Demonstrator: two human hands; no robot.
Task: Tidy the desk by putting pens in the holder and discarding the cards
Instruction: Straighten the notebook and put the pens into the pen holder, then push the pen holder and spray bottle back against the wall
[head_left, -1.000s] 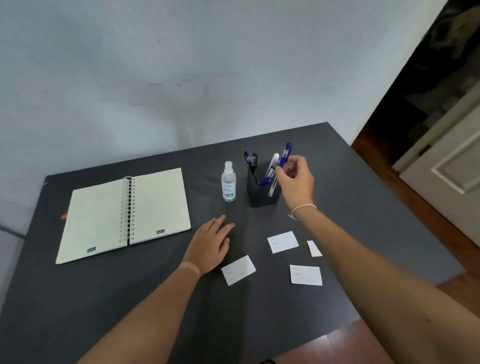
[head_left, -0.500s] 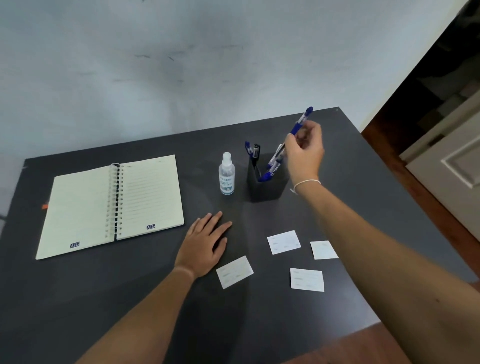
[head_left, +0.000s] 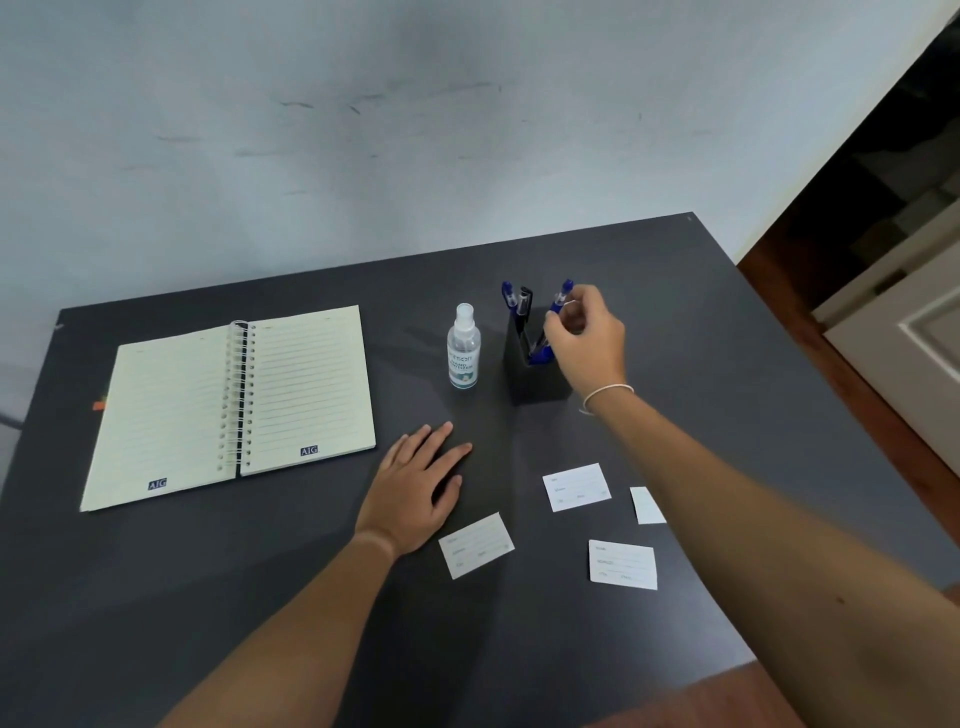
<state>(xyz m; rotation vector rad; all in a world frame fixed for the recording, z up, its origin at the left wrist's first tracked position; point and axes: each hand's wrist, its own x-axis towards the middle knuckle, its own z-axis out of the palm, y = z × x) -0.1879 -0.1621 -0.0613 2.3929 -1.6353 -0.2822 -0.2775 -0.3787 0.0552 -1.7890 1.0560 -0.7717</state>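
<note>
Half a second ago the right hand (head_left: 587, 343) held a blue pen (head_left: 558, 306) raised well above the black pen holder (head_left: 535, 374); now that pen has come down, its lower end inside the holder and its blue cap leaning out to the right above the rim. The thumb and fingertips (head_left: 553, 325) are curled close around the upper barrel, though whether they actually pinch it or have just loosened cannot be told.

The dark desk (head_left: 727, 338) takes up most of the view, with the holder standing toward its far side. Well to the left of the holder lies an open spiral notebook (head_left: 228, 410), flat, with lined pages. The left hand (head_left: 415, 493) rests palm down on the desk, in front of and to the left of the holder, fingers spread slightly and grasping nothing. Four white cards (head_left: 575, 487) lie flat in front of the holder: one straight in front, one (head_left: 645, 505) to its right partly hidden by the right forearm, one (head_left: 622, 565) nearer the desk's front edge, and one (head_left: 476, 544) touching or just beside the left hand's heel. Just left of the holder stands a small clear sanitizer bottle (head_left: 463, 348), upright. Inside the holder, two more pens (head_left: 517, 301), one blue and one black, lean toward its left side.
</note>
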